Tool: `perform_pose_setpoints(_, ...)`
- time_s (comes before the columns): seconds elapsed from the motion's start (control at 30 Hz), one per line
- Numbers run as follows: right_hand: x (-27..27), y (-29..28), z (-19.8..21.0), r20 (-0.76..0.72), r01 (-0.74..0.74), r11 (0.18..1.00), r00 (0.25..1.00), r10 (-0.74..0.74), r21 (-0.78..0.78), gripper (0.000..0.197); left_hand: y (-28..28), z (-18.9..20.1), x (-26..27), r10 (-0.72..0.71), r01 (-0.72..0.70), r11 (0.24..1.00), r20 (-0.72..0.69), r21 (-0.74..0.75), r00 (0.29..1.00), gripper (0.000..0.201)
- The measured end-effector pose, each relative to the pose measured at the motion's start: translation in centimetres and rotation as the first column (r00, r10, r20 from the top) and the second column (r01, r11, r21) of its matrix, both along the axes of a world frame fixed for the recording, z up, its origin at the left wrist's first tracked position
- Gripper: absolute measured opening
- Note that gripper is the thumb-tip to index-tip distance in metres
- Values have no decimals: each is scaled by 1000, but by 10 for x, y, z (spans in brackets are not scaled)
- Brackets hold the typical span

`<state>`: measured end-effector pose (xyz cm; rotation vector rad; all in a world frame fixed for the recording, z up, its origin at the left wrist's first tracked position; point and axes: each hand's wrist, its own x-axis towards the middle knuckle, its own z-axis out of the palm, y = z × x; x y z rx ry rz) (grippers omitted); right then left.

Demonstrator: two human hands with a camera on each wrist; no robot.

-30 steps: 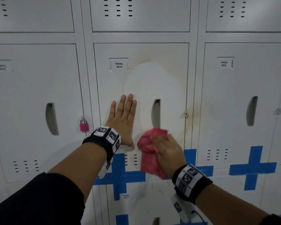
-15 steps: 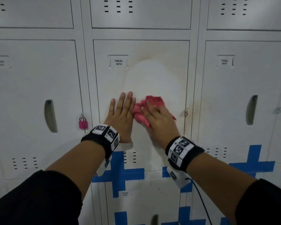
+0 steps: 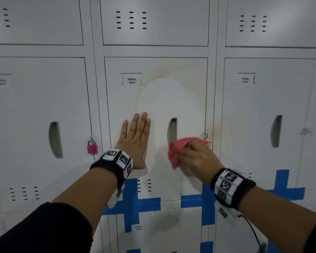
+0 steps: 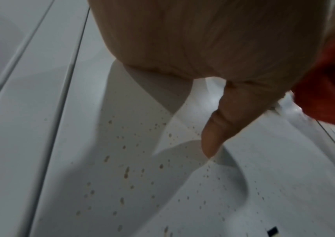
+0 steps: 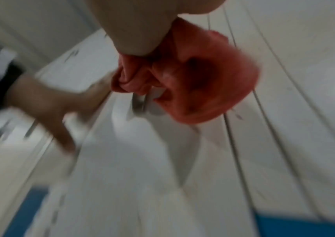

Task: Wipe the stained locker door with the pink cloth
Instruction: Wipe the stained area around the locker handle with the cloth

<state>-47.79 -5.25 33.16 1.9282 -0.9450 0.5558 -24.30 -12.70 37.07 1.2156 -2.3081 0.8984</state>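
The stained locker door (image 3: 171,99), labelled YAKAL 0014, fills the middle of the head view; a pale wiped patch sits inside a yellowish stain. My left hand (image 3: 135,141) lies flat against the door, fingers straight, left of the handle slot (image 3: 172,131). My right hand (image 3: 193,157) grips the bunched pink cloth (image 3: 177,152) and presses it on the door just below and right of the slot. The right wrist view is blurred and shows the pink cloth (image 5: 193,86) bunched under the palm. Brown specks (image 4: 125,173) dot the door beside my left thumb (image 4: 219,128).
A pink padlock (image 3: 92,147) hangs on the locker to the left. Brown speckles (image 3: 213,132) mark the frame right of the door by the latch (image 3: 205,134). Blue tape crosses (image 3: 131,203) run along the row below. Closed lockers stand on all sides.
My right hand swept the cloth from low on the door up beside my left hand, then down and right to below the handle slot. The left hand stayed flat in place.
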Motion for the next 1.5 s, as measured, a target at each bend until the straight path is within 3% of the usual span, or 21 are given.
perform_pose_setpoints(0.1,8,-1,48,276,-60,971,953,125,-232,28,-1,-1,0,-24,24,999,-18,-39,1000,127)
perform_pose_setpoints(0.2,19,-2,83,524,65,981,851,42,-185,46,-1,0,1,9,-9,1000,7,-18,1000,131)
perform_pose_setpoints(0.27,21,-11,86,499,204,978,853,-153,-48,68,-1,0,1,27,-27,1000,21,-11,999,134)
perform_pose_setpoints(0.33,23,-17,74,363,362,931,862,-353,45,86,-1,-1,0,17,-17,1000,4,-25,1000,130)
perform_pose_setpoints(0.47,27,-14,31,307,448,893,846,-437,36,77,-3,-5,-1,-31,28,996,-38,-88,999,123)
perform_pose_setpoints(0.6,34,-2,-15,449,358,931,823,-348,67,79,-9,-9,0,-63,58,992,-47,-110,997,130)
perform_pose_setpoints(0.73,36,3,-44,400,348,933,845,-353,89,84,-4,-5,-2,-4,2,996,-22,-92,1000,129)
perform_pose_setpoints(0.83,32,9,-57,274,306,952,914,-299,20,81,-6,-5,-1,4,-5,998,-23,-63,1000,133)
perform_pose_setpoints(0.9,29,12,-62,223,220,973,947,-230,70,92,-6,-4,-1,2,-3,998,-19,-57,1000,136)
perform_pose_setpoints(0.97,33,13,-56,308,76,994,946,-97,81,90,-7,-4,-1,-15,14,999,-7,-46,1000,138)
perform_pose_setpoints(1.03,48,16,-34,421,-55,998,906,51,-1,65,-8,-6,-1,-54,52,996,-29,-74,998,130)
perform_pose_setpoints(1.1,67,15,-5,569,-121,991,811,134,-62,44,-9,-7,-1,-73,68,994,-58,-86,996,120)
perform_pose_setpoints(1.2,82,-1,22,838,-186,982,533,116,-18,56,-8,-6,-2,-48,45,997,-49,-65,998,110)
perform_pose_setpoints(1.23,84,-8,25,872,-185,983,478,104,-16,54,-8,-6,-2,-38,35,998,-42,-59,998,111)
perform_pose_setpoints(1.37,91,-17,26,895,-204,974,407,181,-104,47,-4,-7,-5,-40,34,996,-67,-80,997,132)
perform_pose_setpoints(1.5,95,-23,22,914,-242,964,357,195,-111,48,-5,-7,-4,-77,67,992,-88,-107,993,124)
